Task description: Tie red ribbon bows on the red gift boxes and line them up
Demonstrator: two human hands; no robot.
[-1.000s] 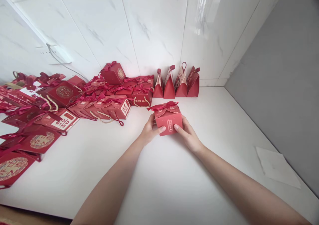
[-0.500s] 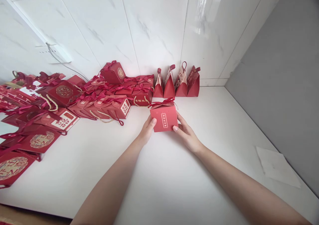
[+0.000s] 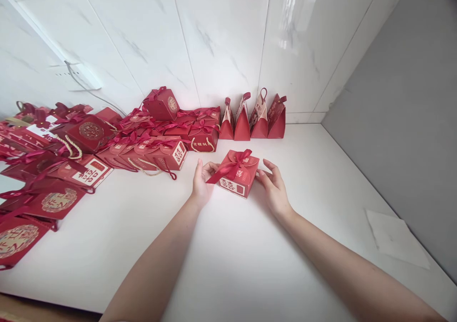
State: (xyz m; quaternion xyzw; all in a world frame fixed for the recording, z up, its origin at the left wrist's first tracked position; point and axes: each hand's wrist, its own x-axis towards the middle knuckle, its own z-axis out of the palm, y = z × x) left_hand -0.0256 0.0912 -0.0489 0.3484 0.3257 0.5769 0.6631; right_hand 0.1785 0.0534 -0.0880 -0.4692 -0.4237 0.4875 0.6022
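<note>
A red gift box (image 3: 233, 172) with a red ribbon bow on top rests on the white table, its lid facing up and a white label with red characters on its near side. At its left edge is my left hand (image 3: 203, 179), open, thumb raised away from the box and fingers reaching the box's side. A tail of the ribbon hangs in front of those fingers. My right hand (image 3: 274, 189) is also open, with fingers apart and some fingertips at the box's right side. Neither hand is wrapped round the box.
Many red gift boxes (image 3: 160, 153) with bows and cords crowd the left side of the table (image 3: 124, 231). Several triangular red boxes (image 3: 243, 124) stand against the tiled wall (image 3: 228, 41). A white sheet (image 3: 396, 239) lies at the right, by a grey panel (image 3: 403, 98).
The box has turned from showing its plain red face with a small gold label to lying bow-up, with its white label visible. Both hands have loosened, and their fingers have spread.
</note>
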